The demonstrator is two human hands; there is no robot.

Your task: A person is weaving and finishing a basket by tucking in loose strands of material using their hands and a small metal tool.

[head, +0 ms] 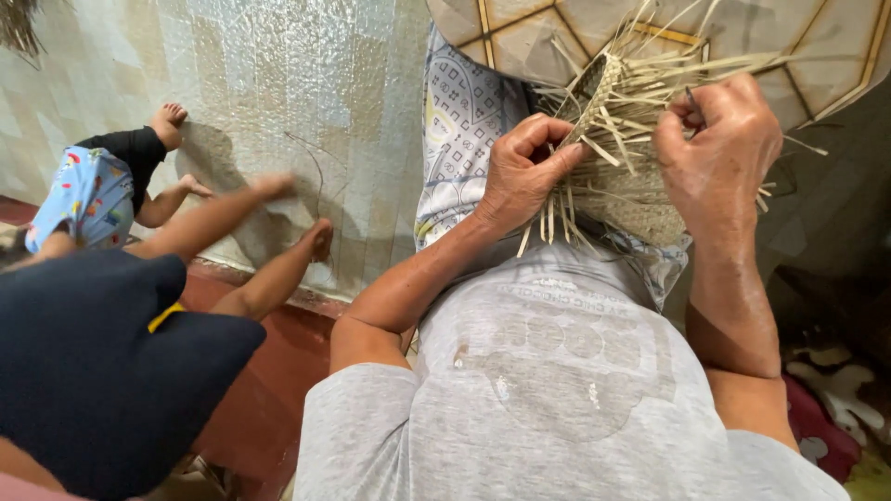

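1. Left hand (520,176) pinches loose strips; right hand (719,148) grips the half-woven straw piece (631,186) on the lap.
2. Lower body looks woven; many strip ends remain unwoven.

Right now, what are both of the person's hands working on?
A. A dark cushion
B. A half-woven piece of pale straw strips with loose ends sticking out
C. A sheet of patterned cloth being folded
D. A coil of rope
B: the left hand and the right hand both grip the woven straw piece, whose loose strips fan out above the lap; the dark cushion lies apart on the left, untouched.
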